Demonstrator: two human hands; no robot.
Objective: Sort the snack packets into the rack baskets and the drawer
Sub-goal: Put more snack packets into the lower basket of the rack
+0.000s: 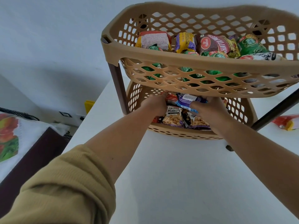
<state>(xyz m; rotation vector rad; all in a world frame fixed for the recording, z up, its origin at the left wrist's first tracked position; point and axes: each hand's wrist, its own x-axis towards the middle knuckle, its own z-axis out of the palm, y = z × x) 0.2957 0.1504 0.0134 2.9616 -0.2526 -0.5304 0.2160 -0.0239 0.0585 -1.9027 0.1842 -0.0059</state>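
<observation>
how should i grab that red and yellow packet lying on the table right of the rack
Pinch the red and yellow packet by its crimped left end, coming straight down from above. It lies flat on the white table in the open, beside the rack's dark leg.

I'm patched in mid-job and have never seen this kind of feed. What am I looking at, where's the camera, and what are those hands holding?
There is no machine here: one head-worn camera looks down a person's bare arms. On a white table stands a tan two-tier rack. Its upper basket is full of snack packets. Both hands reach into the lower basket: the left hand and right hand together grip a blue packet above salted peanut packets. One red packet lies loose on the table at right.
</observation>
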